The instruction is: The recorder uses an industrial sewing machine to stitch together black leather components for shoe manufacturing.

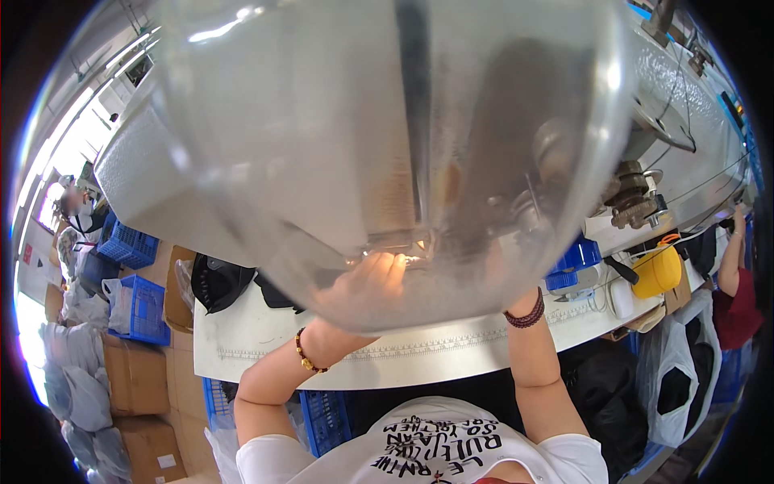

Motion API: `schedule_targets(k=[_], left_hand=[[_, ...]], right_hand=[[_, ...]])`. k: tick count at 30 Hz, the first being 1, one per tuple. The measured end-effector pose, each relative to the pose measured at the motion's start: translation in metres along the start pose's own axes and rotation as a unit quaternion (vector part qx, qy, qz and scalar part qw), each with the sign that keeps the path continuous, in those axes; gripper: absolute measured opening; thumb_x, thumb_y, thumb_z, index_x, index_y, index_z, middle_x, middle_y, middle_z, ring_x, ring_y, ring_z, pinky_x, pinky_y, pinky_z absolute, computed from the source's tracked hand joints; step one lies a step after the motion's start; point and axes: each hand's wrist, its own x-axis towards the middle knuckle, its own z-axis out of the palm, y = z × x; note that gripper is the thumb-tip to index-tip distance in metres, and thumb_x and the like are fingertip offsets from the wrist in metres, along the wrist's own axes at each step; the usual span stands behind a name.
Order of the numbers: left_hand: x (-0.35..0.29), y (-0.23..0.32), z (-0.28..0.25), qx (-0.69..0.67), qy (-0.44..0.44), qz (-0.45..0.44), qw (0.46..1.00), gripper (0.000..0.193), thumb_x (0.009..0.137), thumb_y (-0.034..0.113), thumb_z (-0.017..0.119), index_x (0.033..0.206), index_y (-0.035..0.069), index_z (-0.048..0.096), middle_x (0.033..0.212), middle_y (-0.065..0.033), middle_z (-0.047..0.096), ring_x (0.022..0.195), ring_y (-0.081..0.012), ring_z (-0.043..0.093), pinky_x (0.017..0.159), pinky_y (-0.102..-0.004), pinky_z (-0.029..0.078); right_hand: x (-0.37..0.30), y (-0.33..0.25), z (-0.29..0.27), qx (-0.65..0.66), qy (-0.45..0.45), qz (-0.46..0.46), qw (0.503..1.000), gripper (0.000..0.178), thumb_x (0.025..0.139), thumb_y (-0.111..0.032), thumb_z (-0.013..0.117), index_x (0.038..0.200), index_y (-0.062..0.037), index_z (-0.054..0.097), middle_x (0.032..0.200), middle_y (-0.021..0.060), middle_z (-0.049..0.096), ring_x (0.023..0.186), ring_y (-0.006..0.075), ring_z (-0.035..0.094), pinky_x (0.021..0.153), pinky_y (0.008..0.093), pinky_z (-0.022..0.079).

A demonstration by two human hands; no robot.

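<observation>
A large, cloudy see-through shield (387, 97) fills the upper middle and blurs what lies behind it. Through its lower part shows my left hand (375, 278), its fingers bent close together at a small lit spot on the sewing machine (423, 238). What these fingers hold, if anything, cannot be made out. My right hand (501, 262) is behind the shield too, right of the lit spot, with its fingers too blurred to read. Left of my left hand, a black cap (222, 282) and a flat black piece (274, 292) lie on the white table (266, 339).
A ruler strip (435, 340) runs along the table's front. On the right are a blue round container (574, 262), a yellow container (657, 272) and metal thread-tension parts (633, 198). Blue crates (145, 306) and cardboard boxes (137, 375) stand left. Another person (738, 302) is at the far right.
</observation>
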Motion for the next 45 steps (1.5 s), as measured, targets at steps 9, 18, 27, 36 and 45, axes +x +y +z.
schedule_targets(k=[9, 18, 27, 36, 45], left_hand=[[0.003, -0.009, 0.003, -0.064, 0.016, -0.009, 0.998, 0.018, 0.054, 0.006, 0.066, 0.068, 0.004, 0.055, 0.091, -0.0121, 0.056, 0.089, -0.0265, 0.056, 0.069, -0.0310, 0.049], [-0.006, -0.011, 0.018, -0.103, 0.091, -0.048, 0.989, 0.024, 0.056, 0.004, 0.065, 0.080, 0.002, 0.060, 0.088, -0.0092, 0.058, 0.084, -0.0259, 0.058, 0.068, -0.0303, 0.049], [-0.018, 0.026, 0.021, -0.282, 0.215, -0.194, 0.915, 0.023, 0.066, 0.000, 0.066, 0.087, -0.005, 0.060, 0.090, -0.0146, 0.059, 0.085, -0.0226, 0.057, 0.071, -0.0302, 0.045], [-0.001, 0.097, 0.051, -0.941, 0.038, -0.257, 0.218, 0.058, 0.085, 0.038, 0.050, 0.126, -0.002, 0.036, 0.127, -0.0163, 0.041, 0.117, -0.0244, 0.039, 0.100, -0.0337, 0.030], [0.010, 0.104, 0.025, -0.945, 0.160, -0.272, 0.088, 0.051, 0.089, 0.039, 0.042, 0.129, 0.008, 0.035, 0.131, -0.0060, 0.040, 0.121, -0.0211, 0.037, 0.103, -0.0389, 0.026]], right_hand=[[0.015, -0.023, -0.009, 0.097, 0.002, 0.073, 0.993, 0.029, 0.073, -0.012, 0.063, 0.099, -0.0023, 0.055, 0.098, 0.0108, 0.057, 0.090, 0.0242, 0.055, 0.083, 0.0332, 0.043], [0.016, -0.028, -0.012, 0.134, -0.026, 0.069, 0.988, 0.063, 0.061, -0.022, 0.073, 0.115, -0.0009, 0.048, 0.121, 0.0159, 0.043, 0.112, 0.0301, 0.041, 0.097, 0.0364, 0.030], [0.008, -0.021, 0.006, -0.094, 0.007, 0.040, 0.995, 0.028, 0.073, -0.015, 0.059, 0.098, -0.0032, 0.056, 0.095, 0.0139, 0.059, 0.089, 0.0305, 0.052, 0.079, 0.0362, 0.039], [-0.055, -0.056, -0.051, -0.053, 0.336, 0.050, 0.939, 0.038, 0.064, 0.017, 0.040, 0.091, 0.0046, 0.064, 0.103, 0.0177, 0.061, 0.101, 0.0245, 0.058, 0.091, 0.0294, 0.040], [-0.134, -0.048, -0.038, 0.263, 0.339, 0.100, 0.898, 0.038, 0.060, 0.014, 0.039, 0.088, 0.0064, 0.064, 0.104, 0.0231, 0.059, 0.102, 0.0348, 0.055, 0.092, 0.0387, 0.040]])
